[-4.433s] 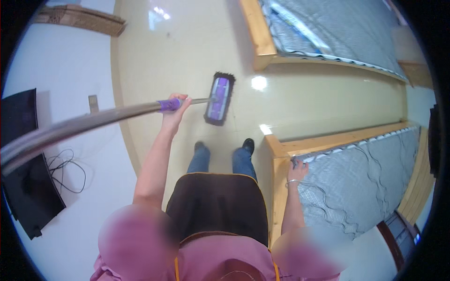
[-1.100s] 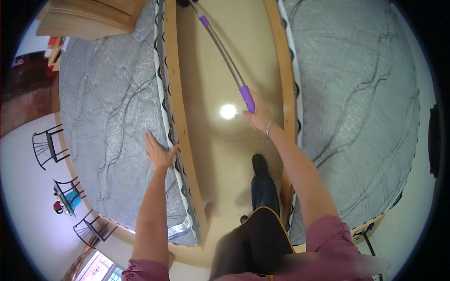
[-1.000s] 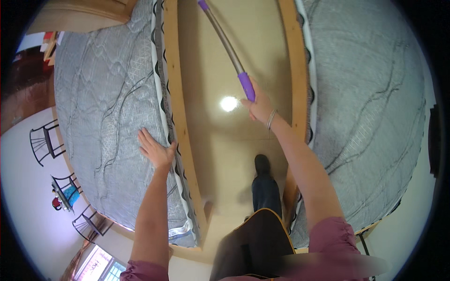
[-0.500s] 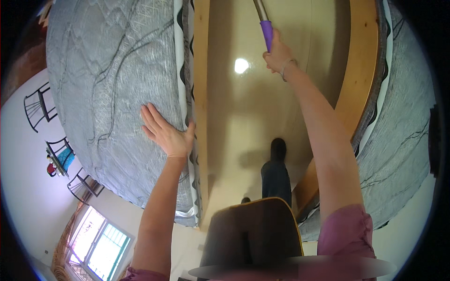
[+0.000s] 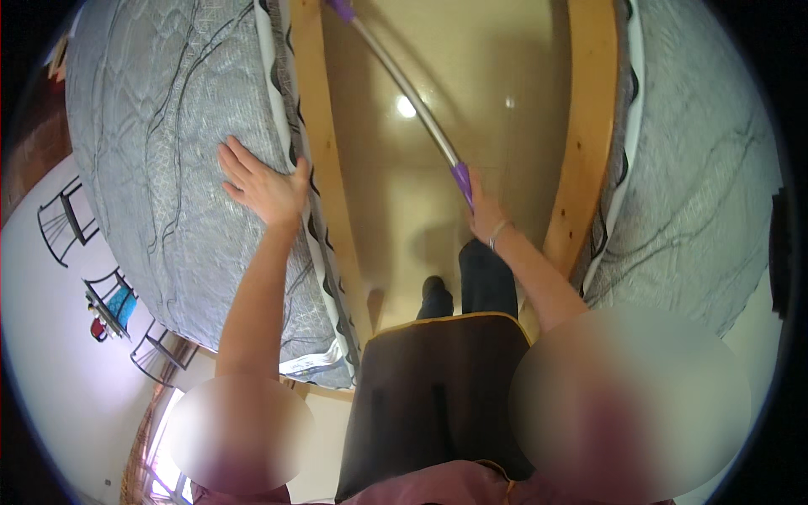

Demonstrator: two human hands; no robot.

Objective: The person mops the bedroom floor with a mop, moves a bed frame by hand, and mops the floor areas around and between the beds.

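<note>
My right hand (image 5: 488, 217) is closed around the purple grip of a silver pole (image 5: 404, 88). The pole slants away over the floor to the upper left, where a second purple part shows at the picture's edge; whatever its far end carries is out of sight. Spread flat, my left hand (image 5: 268, 189) presses on a grey quilted mattress (image 5: 151, 202) near its white-and-black edging, with nothing in it. A wooden bed rail (image 5: 322, 126) runs beside that mattress.
On the right stands another wooden rail (image 5: 589, 109) with a second grey mattress (image 5: 699, 185). Between the rails lies a narrow strip of shiny pale floor (image 5: 387, 227). Dark metal chairs (image 5: 71, 215) stand at the far left. I wear a dark apron (image 5: 429, 387).
My right hand has drawn back toward my body with the pole, and more of its shaft shows. My left hand stays flat on the mattress. The view and my feet have shifted.
</note>
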